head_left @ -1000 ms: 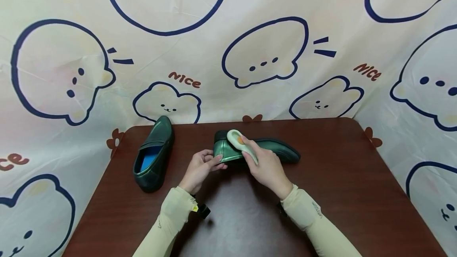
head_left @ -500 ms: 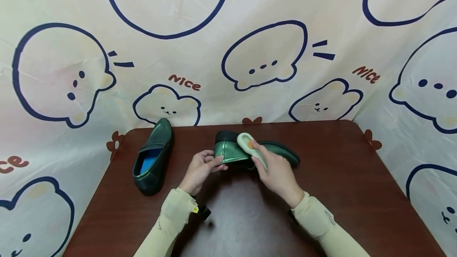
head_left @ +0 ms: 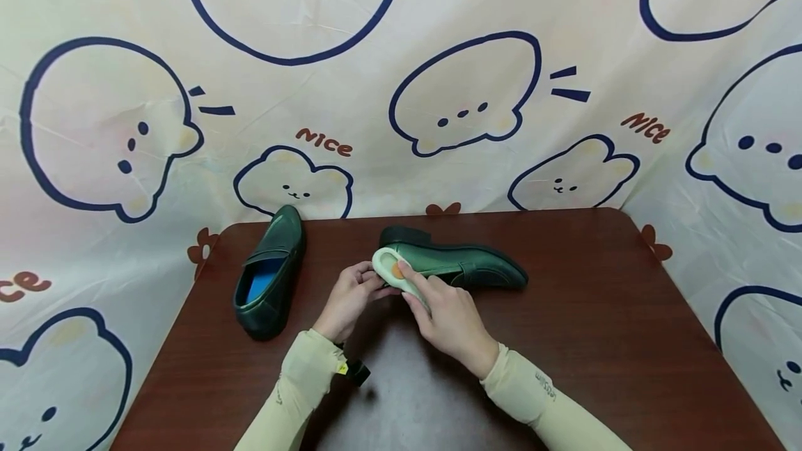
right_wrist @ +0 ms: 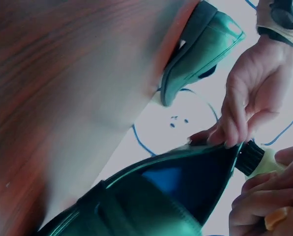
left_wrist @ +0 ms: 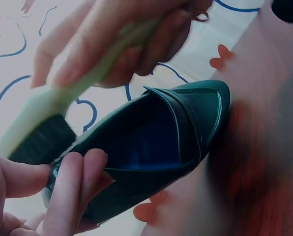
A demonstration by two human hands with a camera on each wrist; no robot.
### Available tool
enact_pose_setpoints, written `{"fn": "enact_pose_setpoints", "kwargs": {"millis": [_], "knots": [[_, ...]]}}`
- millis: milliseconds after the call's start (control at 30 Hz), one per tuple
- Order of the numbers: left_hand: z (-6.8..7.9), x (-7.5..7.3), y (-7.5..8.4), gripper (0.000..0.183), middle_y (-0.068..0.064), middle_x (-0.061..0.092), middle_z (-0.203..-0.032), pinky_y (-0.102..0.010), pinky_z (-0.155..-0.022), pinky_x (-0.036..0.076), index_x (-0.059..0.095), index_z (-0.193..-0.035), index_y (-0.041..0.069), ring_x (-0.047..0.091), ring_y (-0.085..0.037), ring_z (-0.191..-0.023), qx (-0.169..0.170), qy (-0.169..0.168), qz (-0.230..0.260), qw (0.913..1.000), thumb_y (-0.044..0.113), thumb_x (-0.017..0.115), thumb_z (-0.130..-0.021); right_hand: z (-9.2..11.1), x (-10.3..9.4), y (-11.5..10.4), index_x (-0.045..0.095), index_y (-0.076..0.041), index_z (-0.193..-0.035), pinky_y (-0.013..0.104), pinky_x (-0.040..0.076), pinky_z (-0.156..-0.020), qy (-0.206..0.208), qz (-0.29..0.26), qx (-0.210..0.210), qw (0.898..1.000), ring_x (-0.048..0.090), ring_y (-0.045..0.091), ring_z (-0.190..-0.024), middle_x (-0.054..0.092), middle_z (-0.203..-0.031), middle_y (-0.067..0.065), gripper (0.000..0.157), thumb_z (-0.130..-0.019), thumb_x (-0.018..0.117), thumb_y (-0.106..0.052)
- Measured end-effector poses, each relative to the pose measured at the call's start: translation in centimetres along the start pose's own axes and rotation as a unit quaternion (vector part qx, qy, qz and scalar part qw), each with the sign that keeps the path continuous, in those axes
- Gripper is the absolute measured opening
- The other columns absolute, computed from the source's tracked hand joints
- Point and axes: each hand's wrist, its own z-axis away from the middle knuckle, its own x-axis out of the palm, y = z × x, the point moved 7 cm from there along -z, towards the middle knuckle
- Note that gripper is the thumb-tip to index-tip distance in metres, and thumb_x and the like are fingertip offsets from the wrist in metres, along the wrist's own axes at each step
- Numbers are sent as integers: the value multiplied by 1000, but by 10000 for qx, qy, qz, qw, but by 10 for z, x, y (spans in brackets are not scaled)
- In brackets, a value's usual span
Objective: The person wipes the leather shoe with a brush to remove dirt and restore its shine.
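A dark green loafer [head_left: 482, 266] lies tipped on its side near the back of the table, toe to the right and opening toward me. At its heel rim, my left hand [head_left: 347, 298] pinches the edge between thumb and fingers. My right hand [head_left: 454, 319] grips a pale green shoe brush [head_left: 385, 261] by its handle. In the left wrist view the brush's dark bristles [left_wrist: 45, 140] are right at the outside of the heel. Blue lining [right_wrist: 161, 179] shows inside the loafer in the right wrist view.
The matching green loafer [head_left: 269, 277] stands upright at the table's left, toe toward the back. Behind the brown table [head_left: 595, 339] hangs a cream cloth [head_left: 376, 103] printed with cartoon figures, which also runs along both sides.
The right hand first slid the brush rightward along the loafer's side, then brought it back left and lower to the heel. The left hand has kept its hold in place.
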Motion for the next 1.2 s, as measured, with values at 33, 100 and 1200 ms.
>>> {"fn": "enact_pose_setpoints", "kwargs": {"millis": [33,100,1200], "knots": [[0,0,-1,35,-26,69,-126,-31,-93,58,52,-139,-9,75,-18,-102,-28,-5,2,10000,5,50,-107,1,0,1,53,-22,-153,19,29,-47,8,21,9,10000,31,3,-49,53,-71,-3,52,-103,65,-25],[0,-1,-2,35,-26,69,-125,-30,-93,58,50,-139,-11,75,-17,-99,-79,-8,-4,10000,5,49,-108,2,0,4,53,-23,-153,19,29,-47,38,68,25,10000,30,2,-49,54,-72,-3,52,-103,65,-25],[1,0,-1,30,-19,74,-112,-32,-94,58,54,-132,-9,78,-18,-92,-126,121,194,9997,8,52,-108,-24,-13,11,52,-22,-154,25,39,-53,-122,-37,133,9998,44,8,-55,63,-76,-1,51,-104,63,-28]]}}
